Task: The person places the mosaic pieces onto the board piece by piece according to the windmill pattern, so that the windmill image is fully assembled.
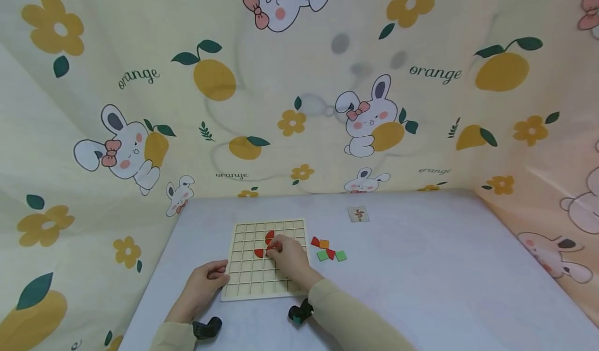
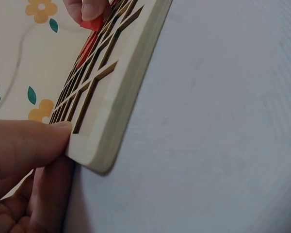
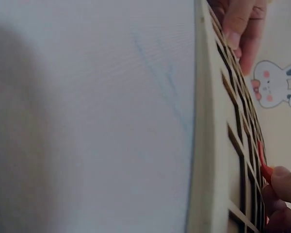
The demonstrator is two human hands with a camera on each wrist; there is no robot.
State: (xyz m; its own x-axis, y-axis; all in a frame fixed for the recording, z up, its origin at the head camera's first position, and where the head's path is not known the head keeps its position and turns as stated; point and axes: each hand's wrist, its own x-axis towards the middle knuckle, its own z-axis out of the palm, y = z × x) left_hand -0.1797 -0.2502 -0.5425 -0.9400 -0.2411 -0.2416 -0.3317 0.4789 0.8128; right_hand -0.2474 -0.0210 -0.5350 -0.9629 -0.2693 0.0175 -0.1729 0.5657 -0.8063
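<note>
A pale wooden grid board [image 1: 243, 290] lies on the table. My left hand [image 1: 203, 283] holds its left edge, the thumb [image 2: 56, 133] on the rim in the left wrist view. Over the middle of the board, my right hand [image 1: 292, 260] pinches a small red tile [image 3: 266, 172] between thumb and fingertips. Two red quarter-round tiles sit in the grid beside those fingertips, one upper tile [image 1: 269, 235] and one left tile [image 1: 259, 253]. The right hand covers part of the cells around them.
Right of the board lie several loose tiles, among them an orange tile [image 1: 324, 244], a green tile [image 1: 341, 256] and a red tile [image 1: 330, 254]. Farther back is a small card [image 1: 359, 214] with a gridded pattern. A printed curtain [image 1: 318, 132] hangs behind the table.
</note>
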